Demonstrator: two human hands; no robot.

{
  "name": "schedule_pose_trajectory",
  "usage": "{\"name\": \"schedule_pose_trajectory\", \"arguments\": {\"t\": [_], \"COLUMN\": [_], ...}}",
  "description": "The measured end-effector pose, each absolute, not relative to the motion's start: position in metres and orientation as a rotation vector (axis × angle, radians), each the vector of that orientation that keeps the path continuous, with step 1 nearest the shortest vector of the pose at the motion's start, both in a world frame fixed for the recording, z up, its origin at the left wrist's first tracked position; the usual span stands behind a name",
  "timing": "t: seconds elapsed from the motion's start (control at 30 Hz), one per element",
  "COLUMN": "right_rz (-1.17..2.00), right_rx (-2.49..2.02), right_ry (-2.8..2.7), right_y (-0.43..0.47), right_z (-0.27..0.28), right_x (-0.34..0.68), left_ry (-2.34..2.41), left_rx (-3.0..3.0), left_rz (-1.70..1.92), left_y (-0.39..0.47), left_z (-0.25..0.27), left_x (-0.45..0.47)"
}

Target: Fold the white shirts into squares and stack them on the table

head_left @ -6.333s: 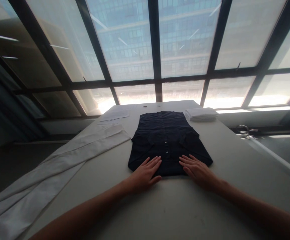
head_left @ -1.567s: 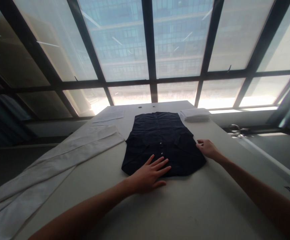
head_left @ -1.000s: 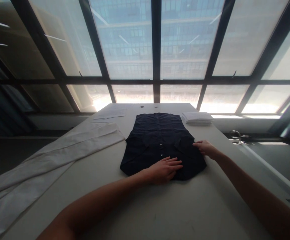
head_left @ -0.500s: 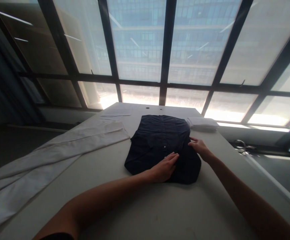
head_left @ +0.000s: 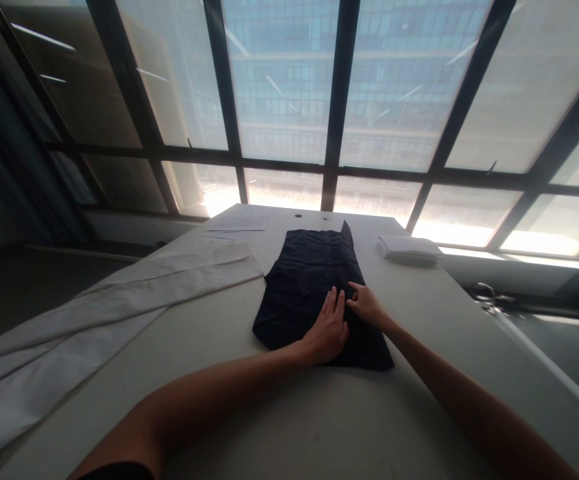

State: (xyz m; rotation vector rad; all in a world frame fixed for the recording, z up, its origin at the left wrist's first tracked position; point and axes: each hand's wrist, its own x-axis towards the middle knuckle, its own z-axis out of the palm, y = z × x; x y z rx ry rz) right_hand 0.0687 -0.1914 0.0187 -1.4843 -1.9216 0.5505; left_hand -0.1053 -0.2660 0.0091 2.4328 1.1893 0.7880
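A dark navy button-up shirt [head_left: 302, 290] lies partly folded on the white table [head_left: 209, 407]. Its right side is turned inward over the middle, and a pointed bit of cloth sticks up at the far right corner. My left hand [head_left: 326, 332] rests flat on the lower middle of the shirt, fingers stretched out. Just right of it, my right hand [head_left: 366, 305] has its fingers curled on the turned-in edge and pinches the cloth. The shirt's buttons are covered now.
Long pale trousers [head_left: 169, 287] stretch along the table's left side. Sheets of paper [head_left: 236, 223] lie at the far left. A folded white stack of cloth [head_left: 409, 250] sits at the far right. Beyond the right edge are a metal stand [head_left: 489, 297] and a white pole [head_left: 544, 360].
My right hand has moved left, carrying the shirt's right side inward over the middle. The shirt is narrower and its button is hidden. My left hand stays on the cloth.
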Motion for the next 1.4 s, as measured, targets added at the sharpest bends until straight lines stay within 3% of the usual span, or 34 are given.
{"name": "schedule_pose_trajectory", "arguments": {"t": [0.27,0.5,0.83,1.07,1.2,1.4], "right_rz": [0.425,0.25,0.158,0.275,0.3,0.326], "right_rx": [-1.404,-1.409,-1.61,-1.558,-1.291,-1.162], "right_ry": [-1.899,-2.252,-2.394,-2.374,-2.507,-2.617], "right_y": [-0.189,-0.188,-0.204,-0.27,-0.301,-0.272], "right_z": [0.019,0.001,0.003,0.002,0.005,0.009], "right_x": [0.086,0.105,0.094,0.097,0.107,0.124], "left_ry": [1.127,0.517,0.348,0.241,0.203,0.194], "left_rx": [2.572,2.815,2.852,2.768,2.706,2.675], "left_rz": [0.785,0.432,0.247,0.184,0.144,0.099], "left_y": [-0.272,-0.28,-0.286,-0.326,-0.352,-0.363], "left_z": [0.019,0.031,0.041,0.057,0.06,0.062], "left_x": [-0.105,-0.105,-0.114,-0.13,-0.141,-0.145]}}
